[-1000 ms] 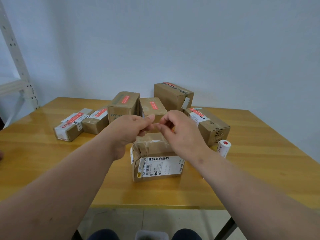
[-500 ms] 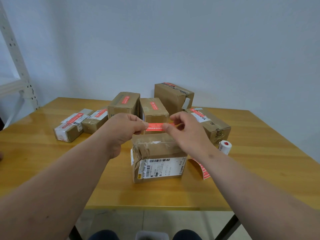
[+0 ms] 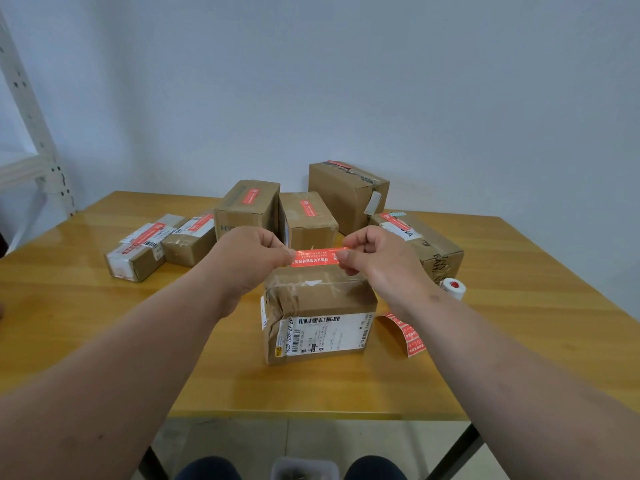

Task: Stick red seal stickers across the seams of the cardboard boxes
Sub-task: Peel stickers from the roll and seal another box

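Far left of the fingers, on the wooden surface (image 3: 69, 306): a flat box (image 3: 138, 251) with a white label and a red seal lying across its top. Just beside it, a small brown box (image 3: 188, 242), also sealed in red. Behind the left hand, a taller box (image 3: 246, 206) with a short red sticker on top, partly hidden by the knuckles.

Left hand (image 3: 247, 261) raised above the near box, fingers curled and clamped on the left end of the red seal sticker (image 3: 318, 257). Sticker stretched flat and level between both hands, a long narrow red strip with small white print, not readable. Held in the air over the back edge of the near box (image 3: 318, 317), close to it; cannot tell whether touching. This box brown, wrapped in wrinkled brown tape, with a white barcode label on the front face and no red seal visible on top.

Behind the sticker, a sealed box (image 3: 306, 216); further back, a large box (image 3: 348, 192) with a red strip at its top edge.

Right hand (image 3: 377, 261) with fingers curled, pinching the right end of the sticker. Behind this hand, a wide box (image 3: 429, 244) with a red seal. Right of the wrist, a white sticker roll (image 3: 453, 287) and a loose curled strip of red stickers (image 3: 405, 332) on the surface.
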`<control>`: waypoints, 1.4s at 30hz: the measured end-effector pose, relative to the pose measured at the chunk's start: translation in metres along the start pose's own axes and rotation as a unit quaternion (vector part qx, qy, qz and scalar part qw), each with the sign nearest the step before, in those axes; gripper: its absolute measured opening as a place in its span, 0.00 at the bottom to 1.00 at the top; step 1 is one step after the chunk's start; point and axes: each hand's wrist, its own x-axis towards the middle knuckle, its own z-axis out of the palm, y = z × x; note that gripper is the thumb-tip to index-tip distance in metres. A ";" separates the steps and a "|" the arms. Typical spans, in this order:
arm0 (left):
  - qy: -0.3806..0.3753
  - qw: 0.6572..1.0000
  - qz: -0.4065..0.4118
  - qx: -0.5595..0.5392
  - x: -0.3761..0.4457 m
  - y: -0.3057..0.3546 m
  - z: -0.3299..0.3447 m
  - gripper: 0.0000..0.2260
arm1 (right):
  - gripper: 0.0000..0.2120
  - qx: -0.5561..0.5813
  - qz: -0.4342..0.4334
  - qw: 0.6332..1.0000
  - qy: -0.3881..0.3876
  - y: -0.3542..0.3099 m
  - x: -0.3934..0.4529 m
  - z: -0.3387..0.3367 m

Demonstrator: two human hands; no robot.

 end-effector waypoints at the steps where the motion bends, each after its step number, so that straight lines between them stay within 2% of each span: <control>1: 0.004 1.000 0.005 0.011 0.000 0.000 0.001 0.09 | 0.03 -0.007 0.000 1.000 -0.003 0.000 0.000 0.000; 2: 0.007 1.000 0.010 0.023 0.001 -0.001 0.001 0.10 | 0.01 -0.012 0.003 1.000 -0.005 0.001 0.000 -0.001; 9: 0.018 0.994 0.033 0.106 0.003 -0.001 0.008 0.10 | 0.05 -0.102 0.009 0.994 -0.024 0.000 0.005 0.000; 17: 0.006 0.991 0.059 0.117 0.004 -0.004 0.008 0.06 | 0.04 -0.162 -0.018 0.986 -0.026 0.000 0.007 0.000; 22: 0.005 0.991 0.055 0.122 0.004 -0.005 0.009 0.06 | 0.03 -0.205 -0.022 0.978 -0.027 0.004 0.008 0.003; 32: -0.008 0.975 0.041 0.218 0.010 -0.002 0.015 0.06 | 0.03 -0.315 -0.034 0.948 -0.025 0.005 0.008 0.008; 36: -0.036 0.954 0.023 0.297 0.014 -0.001 0.018 0.09 | 0.05 -0.325 -0.046 0.944 -0.027 0.005 0.007 0.009; 42: -0.030 0.923 0.037 0.383 0.015 0.001 0.022 0.09 | 0.05 -0.337 -0.063 0.939 -0.031 0.008 0.009 0.010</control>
